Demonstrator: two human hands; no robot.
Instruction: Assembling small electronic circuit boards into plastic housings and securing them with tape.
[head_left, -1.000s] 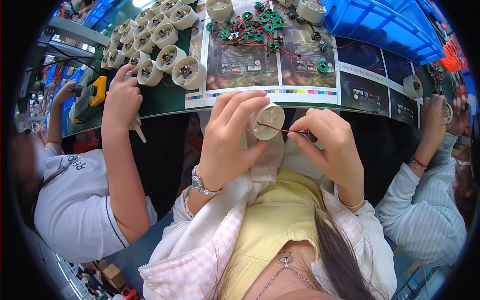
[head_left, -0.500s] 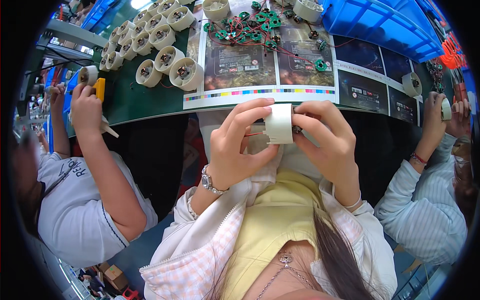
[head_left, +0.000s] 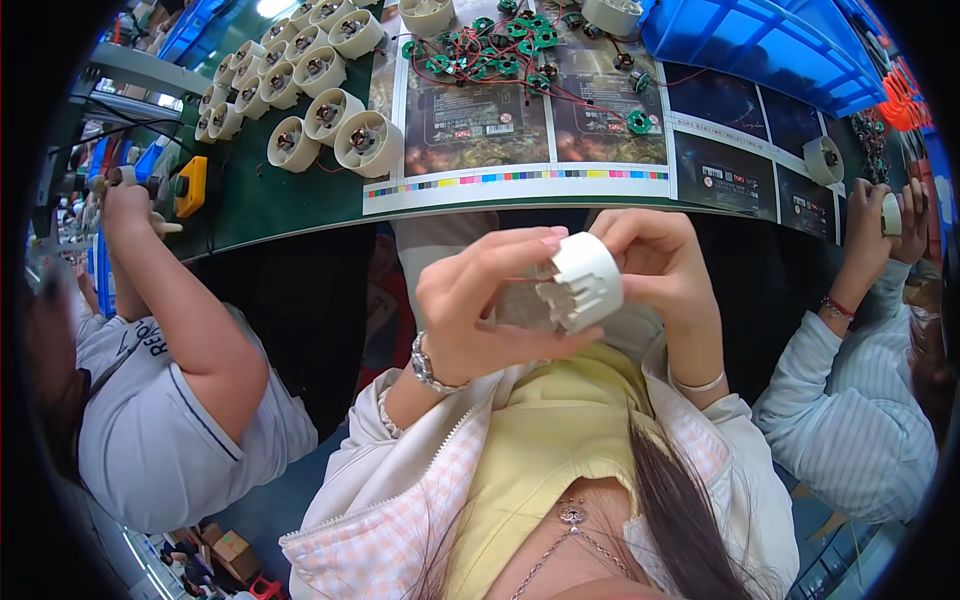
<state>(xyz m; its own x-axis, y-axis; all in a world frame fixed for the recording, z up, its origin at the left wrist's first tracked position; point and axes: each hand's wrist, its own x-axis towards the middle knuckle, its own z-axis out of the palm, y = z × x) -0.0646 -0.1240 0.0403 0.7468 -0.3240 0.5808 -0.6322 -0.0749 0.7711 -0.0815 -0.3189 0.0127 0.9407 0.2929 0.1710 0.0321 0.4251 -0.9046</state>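
Both my hands hold one white round plastic housing [head_left: 585, 280] close to my chest, below the table edge. My left hand [head_left: 490, 305] wraps it from the left with thumb under and fingers over the top. My right hand [head_left: 660, 265] pinches its right side. The housing is tilted, its notched rim facing lower left. A thin red wire runs between my fingers at the housing.
On the green table [head_left: 260, 200] stand several white round housings [head_left: 368, 143], a printed sheet [head_left: 520, 130] with green circuit boards [head_left: 490, 50] and red wires, and a blue bin [head_left: 760, 45]. A person on the left [head_left: 160, 350] and a person on the right [head_left: 860, 370] work alongside.
I have turned the housing from face-up to tilted on its side and raised it slightly. The person on the left has reached farther left toward the tools.
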